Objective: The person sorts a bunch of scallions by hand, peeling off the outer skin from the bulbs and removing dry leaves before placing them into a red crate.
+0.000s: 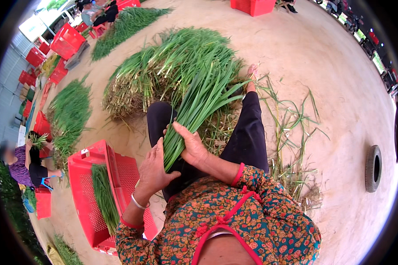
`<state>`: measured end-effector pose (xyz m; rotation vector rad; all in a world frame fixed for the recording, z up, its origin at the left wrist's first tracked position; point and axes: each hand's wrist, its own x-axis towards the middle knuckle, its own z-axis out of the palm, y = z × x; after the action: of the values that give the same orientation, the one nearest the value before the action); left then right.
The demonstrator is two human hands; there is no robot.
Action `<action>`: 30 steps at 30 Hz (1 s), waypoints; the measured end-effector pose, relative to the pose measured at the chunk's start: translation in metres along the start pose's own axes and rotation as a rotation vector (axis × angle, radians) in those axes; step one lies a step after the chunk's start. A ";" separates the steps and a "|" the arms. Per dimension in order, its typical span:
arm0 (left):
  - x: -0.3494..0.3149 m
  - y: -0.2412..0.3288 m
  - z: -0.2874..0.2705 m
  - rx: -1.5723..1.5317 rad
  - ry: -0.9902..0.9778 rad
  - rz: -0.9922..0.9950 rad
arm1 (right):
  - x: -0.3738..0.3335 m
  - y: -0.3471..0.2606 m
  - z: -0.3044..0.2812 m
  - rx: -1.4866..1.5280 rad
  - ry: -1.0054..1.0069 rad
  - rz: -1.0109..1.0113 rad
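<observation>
A bunch of long green chives (203, 99) slants up and away between my knees, its leaf tips fanning out at the far end. My right hand (192, 145) is closed round its lower stems, thumb on top. My left hand (154, 170), with a bangle at the wrist, cups the near end from the left, fingers along its side and thumb below. The cut ends are partly hidden by this hand. Just beyond my knees a big heap of chives (177, 62) lies on the floor, roots toward me and to the left.
A red perforated crate (82, 194) with a bundle of chives (105, 198) inside stands at my left. Loose leaves (296, 119) litter the floor on the right, and a tyre (373, 168) stands farther right. More chive piles (70, 112) and a seated person (24, 165) are at left.
</observation>
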<state>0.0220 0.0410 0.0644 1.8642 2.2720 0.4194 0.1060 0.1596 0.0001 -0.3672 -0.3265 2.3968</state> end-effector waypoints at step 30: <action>-0.110 -0.028 0.071 -0.074 0.074 -0.362 | -0.039 -0.082 0.018 -1.014 0.047 -0.200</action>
<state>0.0398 -0.0638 -0.0171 1.3830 2.5331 0.5116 0.1765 0.1912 0.0506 -0.7793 -1.4762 1.8515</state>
